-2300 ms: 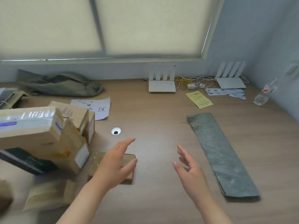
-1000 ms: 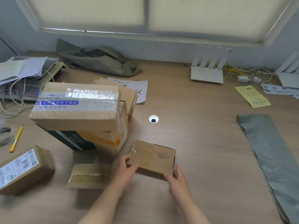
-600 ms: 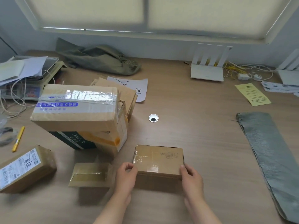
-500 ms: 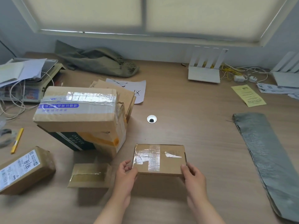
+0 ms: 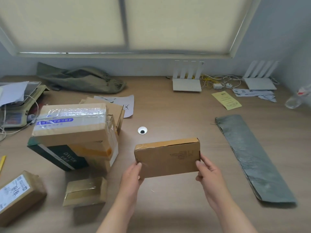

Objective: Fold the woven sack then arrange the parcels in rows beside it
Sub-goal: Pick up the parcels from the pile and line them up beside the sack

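A flat brown cardboard parcel (image 5: 167, 157) is held above the table, tilted up on its long edge. My left hand (image 5: 132, 175) grips its left end and my right hand (image 5: 207, 174) grips its right end. The grey woven sack (image 5: 250, 157) lies folded into a long strip on the right of the table. At the left stands a pile of parcels (image 5: 72, 132), topped by a taped box over a dark green one. A small taped parcel (image 5: 85, 190) lies in front of the pile, and a labelled parcel (image 5: 18, 195) lies at the far left.
A round cable hole (image 5: 142, 130) sits mid-table. Two white routers (image 5: 186, 79) (image 5: 259, 79) with cables stand at the back. A yellow slip (image 5: 226, 100), papers (image 5: 254, 94), a plastic bottle (image 5: 296, 98), an olive bag (image 5: 80, 79) and a scale (image 5: 15, 106) ring the table.
Both hands took the flat parcel from beside the pile, lifted it off the table, tilted it upright and carried it to the right, toward the sack.
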The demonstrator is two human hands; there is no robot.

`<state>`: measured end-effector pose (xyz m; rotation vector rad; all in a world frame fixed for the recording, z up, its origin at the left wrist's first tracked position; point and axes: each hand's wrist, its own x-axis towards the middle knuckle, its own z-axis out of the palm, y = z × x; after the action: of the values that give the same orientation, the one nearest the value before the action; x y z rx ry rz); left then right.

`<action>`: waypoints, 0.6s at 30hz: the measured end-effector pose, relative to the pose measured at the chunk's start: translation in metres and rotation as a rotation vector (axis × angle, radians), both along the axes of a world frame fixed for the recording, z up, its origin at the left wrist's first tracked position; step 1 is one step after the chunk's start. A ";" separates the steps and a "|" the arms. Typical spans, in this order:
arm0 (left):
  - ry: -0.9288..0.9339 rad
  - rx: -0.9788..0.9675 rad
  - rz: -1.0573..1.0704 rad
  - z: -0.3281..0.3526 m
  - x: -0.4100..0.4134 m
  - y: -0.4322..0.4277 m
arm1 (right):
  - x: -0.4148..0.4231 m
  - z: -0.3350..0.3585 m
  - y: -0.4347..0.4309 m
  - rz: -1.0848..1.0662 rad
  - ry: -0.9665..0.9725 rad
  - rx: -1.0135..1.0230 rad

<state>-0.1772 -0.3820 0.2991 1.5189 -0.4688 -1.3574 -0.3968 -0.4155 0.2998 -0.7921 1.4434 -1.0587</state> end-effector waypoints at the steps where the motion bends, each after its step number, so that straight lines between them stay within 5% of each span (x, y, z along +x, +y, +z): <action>1: 0.071 -0.029 0.022 0.004 -0.003 0.001 | -0.001 0.004 0.001 -0.037 -0.049 0.005; 12: 0.310 -0.193 0.040 0.022 -0.014 0.014 | -0.009 0.024 0.013 -0.132 -0.342 -0.098; 18: 0.366 -0.190 0.014 0.023 -0.018 0.016 | -0.013 0.031 0.015 -0.109 -0.346 -0.093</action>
<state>-0.1947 -0.3664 0.3225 1.0877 -0.3426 -1.4955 -0.4093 -0.4004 0.3310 -0.5652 1.1587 -1.2844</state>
